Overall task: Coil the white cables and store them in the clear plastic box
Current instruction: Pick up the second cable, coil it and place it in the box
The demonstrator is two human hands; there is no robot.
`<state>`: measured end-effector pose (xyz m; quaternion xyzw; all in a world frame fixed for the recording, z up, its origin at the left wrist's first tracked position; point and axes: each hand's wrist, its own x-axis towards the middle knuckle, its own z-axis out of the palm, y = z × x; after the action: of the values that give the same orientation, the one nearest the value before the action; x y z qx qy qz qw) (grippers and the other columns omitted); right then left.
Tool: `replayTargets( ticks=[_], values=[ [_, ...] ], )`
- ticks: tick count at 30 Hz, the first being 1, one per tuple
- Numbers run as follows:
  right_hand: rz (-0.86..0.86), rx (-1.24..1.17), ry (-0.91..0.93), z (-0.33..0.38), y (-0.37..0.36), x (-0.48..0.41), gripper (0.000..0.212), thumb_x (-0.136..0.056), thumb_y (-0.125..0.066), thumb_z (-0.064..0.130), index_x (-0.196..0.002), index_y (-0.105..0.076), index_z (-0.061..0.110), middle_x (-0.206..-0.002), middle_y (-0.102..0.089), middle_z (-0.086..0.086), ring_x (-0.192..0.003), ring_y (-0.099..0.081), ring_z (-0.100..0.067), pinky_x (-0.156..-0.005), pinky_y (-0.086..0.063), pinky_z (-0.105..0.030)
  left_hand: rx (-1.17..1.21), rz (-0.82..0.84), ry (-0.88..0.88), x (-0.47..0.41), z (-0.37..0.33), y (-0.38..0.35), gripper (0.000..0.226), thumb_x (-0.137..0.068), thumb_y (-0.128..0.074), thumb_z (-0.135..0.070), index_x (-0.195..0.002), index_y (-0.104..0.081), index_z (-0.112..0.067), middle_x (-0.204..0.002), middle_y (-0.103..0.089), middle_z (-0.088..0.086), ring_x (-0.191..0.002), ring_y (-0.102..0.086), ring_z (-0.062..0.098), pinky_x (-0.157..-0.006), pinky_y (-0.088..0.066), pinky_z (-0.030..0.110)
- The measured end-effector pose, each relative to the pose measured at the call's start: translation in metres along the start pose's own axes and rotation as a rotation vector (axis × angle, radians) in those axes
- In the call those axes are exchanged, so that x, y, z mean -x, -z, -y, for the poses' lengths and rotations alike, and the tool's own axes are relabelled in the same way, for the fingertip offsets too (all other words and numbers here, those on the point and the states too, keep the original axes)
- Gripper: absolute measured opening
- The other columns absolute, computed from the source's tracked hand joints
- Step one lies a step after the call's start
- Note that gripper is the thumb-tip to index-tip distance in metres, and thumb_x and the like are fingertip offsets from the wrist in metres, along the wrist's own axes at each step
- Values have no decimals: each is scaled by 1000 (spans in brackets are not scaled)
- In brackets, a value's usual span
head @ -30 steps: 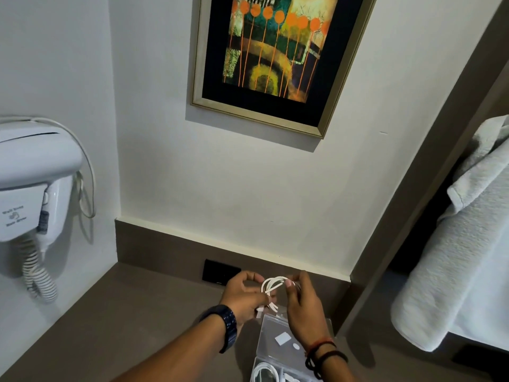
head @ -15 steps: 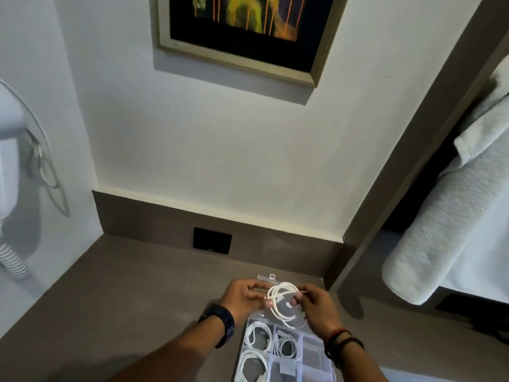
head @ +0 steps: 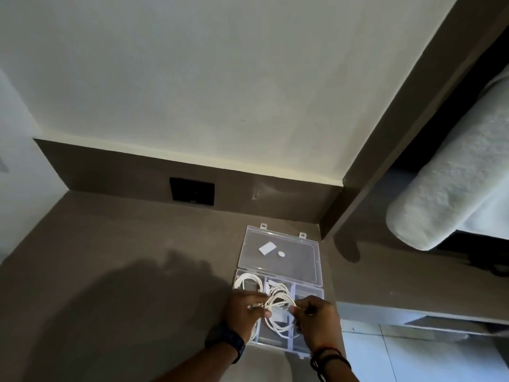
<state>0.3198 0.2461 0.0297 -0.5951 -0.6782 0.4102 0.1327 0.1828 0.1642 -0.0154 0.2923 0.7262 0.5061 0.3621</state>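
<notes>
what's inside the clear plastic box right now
The clear plastic box already holds one coiled white cable in its far-left compartment. Both hands hold another cable coil over the middle. The near compartments are mostly covered by the left hand and right hand.

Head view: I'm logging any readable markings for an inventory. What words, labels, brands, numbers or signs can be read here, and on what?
None can be read.
White rectangular sticker on the open lid of the clear plastic box: blank or too blurred to tell.
Small round sticker on the same lid: too small to read.
Black wall plate: faint mark at its lower edge, unreadable.
</notes>
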Motion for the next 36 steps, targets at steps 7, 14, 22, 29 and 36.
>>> replayTargets(
  ticks=[7,14,22,29,36],
  values=[
    [-17,166,68,-4,-10,3,7,-71,-79,20,-70,-73,16,-72,-73,-2,-65,-63,-19,-59,-46,-19,-727,61,-202,1,10,7,25,-72,-67,-44,-93,-72,-31,-101,-61,-9,-103,-45,11,-77,-20,14],
    [-82,480,268,-12,-31,4,7,-81,-64,13,-79,-70,14,-82,-73,-10,-81,-63,-26,-71,-52,-31,-920,247,-260,4,7,0,22,-91,-46,-10,-96,-62,4,-108,-59,24,-104,-52,36,-90,-43,40],
    [-19,704,365,-2,-35,14,34,-40,-91,3,-63,-68,13,-55,-68,-7,-53,-64,-24,-39,-50,-30,-987,242,-295,0,4,1,28,-87,-53,-23,-113,-60,-17,-111,-64,6,-110,-49,25,-93,-42,34],
    [-8,770,456,-3,-34,13,46,-21,-96,7,-55,-65,13,-43,-62,-7,-36,-59,-19,-28,-42,-22,-1157,311,-410,-8,-2,2,25,-85,-52,-25,-100,-64,-9,-107,-66,7,-116,-40,28,-95,-30,38],
    [46,837,518,-8,-38,11,42,-23,-93,10,-53,-64,14,-44,-62,-7,-39,-60,-20,-28,-43,-22,-1216,315,-436,-2,-11,-2,25,-86,-44,-17,-97,-65,-7,-109,-65,9,-115,-40,34,-93,-32,44]
  ],
)
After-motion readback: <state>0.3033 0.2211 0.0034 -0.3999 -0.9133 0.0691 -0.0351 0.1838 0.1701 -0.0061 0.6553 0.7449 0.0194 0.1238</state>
